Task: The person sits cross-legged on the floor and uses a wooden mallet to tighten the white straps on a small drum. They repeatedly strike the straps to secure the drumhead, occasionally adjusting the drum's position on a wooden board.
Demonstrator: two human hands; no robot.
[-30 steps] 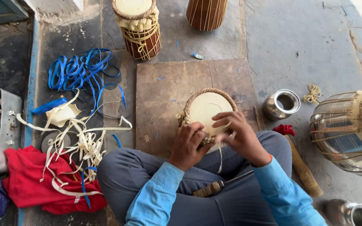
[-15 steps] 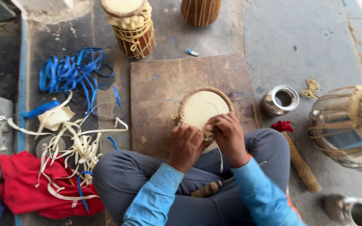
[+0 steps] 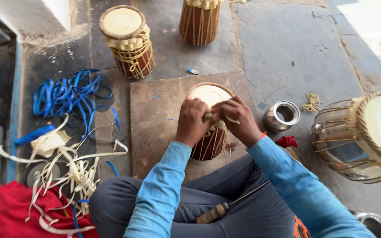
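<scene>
Both grips are being kept closed on pale lacing at the near rim of a small drum [image 3: 210, 115]: left hand [image 3: 192, 121] and right hand [image 3: 236, 118] side by side. Much of the drum's body is being hidden by them; it is being stood on a brown board [image 3: 155, 119]. Fingertips are hard to make out.
</scene>
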